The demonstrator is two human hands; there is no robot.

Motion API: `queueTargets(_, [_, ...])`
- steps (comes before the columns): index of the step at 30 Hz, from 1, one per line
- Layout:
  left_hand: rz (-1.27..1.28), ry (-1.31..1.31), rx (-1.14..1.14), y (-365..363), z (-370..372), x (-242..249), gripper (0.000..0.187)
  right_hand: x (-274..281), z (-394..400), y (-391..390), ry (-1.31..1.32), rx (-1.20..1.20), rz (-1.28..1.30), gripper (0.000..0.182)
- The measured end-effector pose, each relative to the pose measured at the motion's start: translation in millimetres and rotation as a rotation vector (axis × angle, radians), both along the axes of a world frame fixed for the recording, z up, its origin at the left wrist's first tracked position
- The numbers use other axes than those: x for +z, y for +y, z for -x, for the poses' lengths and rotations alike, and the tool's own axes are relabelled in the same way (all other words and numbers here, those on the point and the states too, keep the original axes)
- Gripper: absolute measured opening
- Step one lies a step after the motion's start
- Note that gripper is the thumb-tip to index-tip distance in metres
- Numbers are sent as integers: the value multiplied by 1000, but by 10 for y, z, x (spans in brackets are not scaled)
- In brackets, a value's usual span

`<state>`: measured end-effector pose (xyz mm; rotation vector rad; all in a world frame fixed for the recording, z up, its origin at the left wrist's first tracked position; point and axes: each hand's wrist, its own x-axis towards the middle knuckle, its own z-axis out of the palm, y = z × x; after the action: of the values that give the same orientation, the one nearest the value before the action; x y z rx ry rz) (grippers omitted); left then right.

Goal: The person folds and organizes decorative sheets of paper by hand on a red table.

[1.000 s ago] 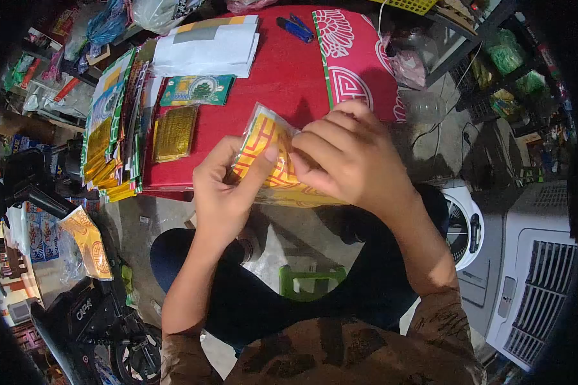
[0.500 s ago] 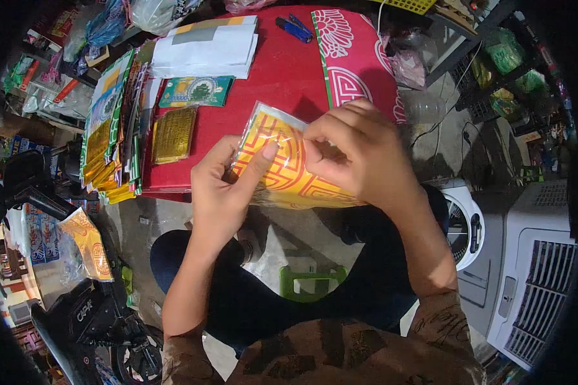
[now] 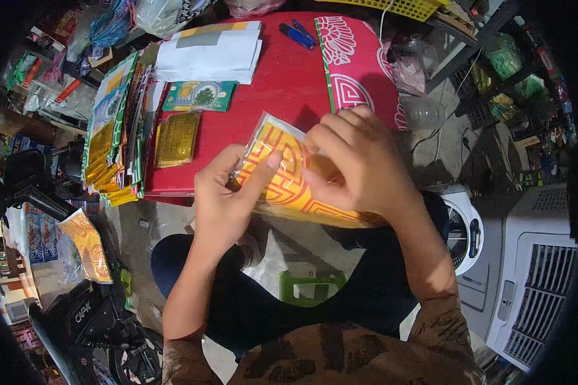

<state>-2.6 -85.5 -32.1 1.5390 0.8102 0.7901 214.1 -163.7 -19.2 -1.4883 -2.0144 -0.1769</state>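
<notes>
Between my hands is a yellow packet with red patterns point(image 3: 289, 183), in shiny clear plastic. My left hand point(image 3: 228, 192) grips its left edge, thumb on top. At its upper right, my right hand point(image 3: 363, 160) has its fingers curled in on the packet. On the red surface point(image 3: 263, 83) beyond lie a green printed paper stack point(image 3: 200, 95), a gold stack point(image 3: 177, 139) and folded white sheets point(image 3: 205, 58). A thick pile of colourful papers with gold pieces point(image 3: 112, 131) stands at the left edge.
A blue tool point(image 3: 297, 35) and a pink patterned sheet point(image 3: 353, 64) lie at the far side. Below is a green stool point(image 3: 311, 289). A white fan point(image 3: 462, 228) and a grey appliance point(image 3: 536, 282) stand at right, a black bike point(image 3: 90, 321) at lower left.
The packet's right part has swung slightly lower and its shape has bent. My right hand has shifted a little, still at the packet. The view has moved slightly.
</notes>
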Motion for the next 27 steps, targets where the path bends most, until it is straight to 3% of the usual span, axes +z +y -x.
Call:
queueTargets(5, [8, -26, -13, -11, 29, 37, 21, -153, 55, 54, -89, -4, -85, 18])
queueTargets(20, [8, 77, -13, 14, 32, 38, 23, -95, -84, 48, 105, -66, 210, 18])
queueTargets(23, [29, 78, -20, 14, 49, 43, 22, -194, -289, 39, 338, -33, 78, 18])
queueTargets(27, [106, -29, -4, 53, 84, 16, 19, -124, -270, 6, 424, 22, 119, 21])
